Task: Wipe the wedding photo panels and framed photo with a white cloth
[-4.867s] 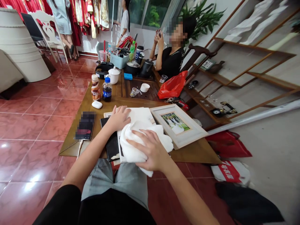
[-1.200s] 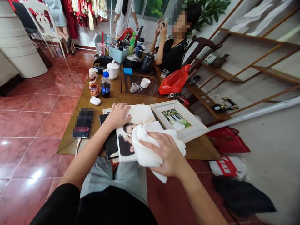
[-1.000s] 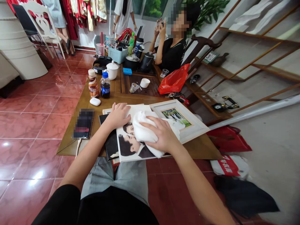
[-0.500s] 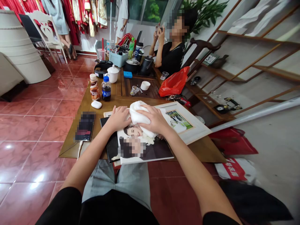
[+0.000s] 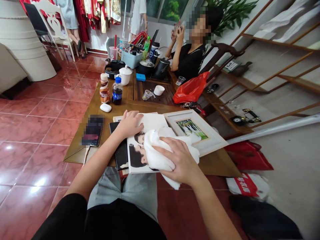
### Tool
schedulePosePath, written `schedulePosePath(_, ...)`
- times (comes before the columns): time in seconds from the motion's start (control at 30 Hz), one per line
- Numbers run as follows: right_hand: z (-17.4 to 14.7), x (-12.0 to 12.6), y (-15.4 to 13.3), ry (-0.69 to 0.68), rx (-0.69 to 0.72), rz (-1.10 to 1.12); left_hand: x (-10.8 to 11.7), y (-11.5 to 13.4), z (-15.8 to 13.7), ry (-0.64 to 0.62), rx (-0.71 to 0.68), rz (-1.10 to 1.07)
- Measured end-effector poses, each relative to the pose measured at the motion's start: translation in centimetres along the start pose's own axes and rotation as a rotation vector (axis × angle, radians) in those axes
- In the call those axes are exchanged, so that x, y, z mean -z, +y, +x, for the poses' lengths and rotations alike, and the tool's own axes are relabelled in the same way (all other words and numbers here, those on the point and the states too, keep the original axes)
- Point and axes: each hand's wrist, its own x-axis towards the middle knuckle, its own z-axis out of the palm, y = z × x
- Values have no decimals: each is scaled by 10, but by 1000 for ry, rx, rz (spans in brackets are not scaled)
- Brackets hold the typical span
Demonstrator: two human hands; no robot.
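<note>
Wiping a photo print (image 5: 151,121) looks like the step, my read. Right hand (image 5: 181,160) is curled round a bunched white cloth (image 5: 158,151), covering the print's right part, one end drooping past the near edge. I've got the left hand (image 5: 131,125) flat, fingers spread, on the print's upper left. Print lies on the table (image 5: 221,166), partly over a black folder (image 5: 121,151). Next move calls for a light stroke, left hand pinning. Can't tell if cloth touches the picture frame (image 5: 216,145) at right. Phone (image 5: 93,130) left, two bottles (image 5: 117,91) beyond, then red bag (image 5: 191,88). Farther: seated person (image 5: 191,58), hanging clothes (image 5: 107,13).
</note>
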Motion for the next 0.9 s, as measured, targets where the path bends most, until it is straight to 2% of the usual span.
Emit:
schedulePosePath(0.27, 26, -12, -55, -35, 91, -11, 0, -3, 0, 7, -5, 24)
schedulePosePath(0.4, 35, -15, -66, -61, 96, -7, 1, -6, 2, -9, -17, 25)
schedulePosePath(0.53, 25, -13, -55, -26, 67, 3, 0, -7, 2, 9, -34, 19)
schedulePosePath(0.8, -19, -3, -16, 70, -73, -71, 2, -5, 1, -9, -42, 18)
schedulePosePath(0.9, -21, -3, -3, 78, -104, -79, 2, -5, 2, -16, -53, 19)
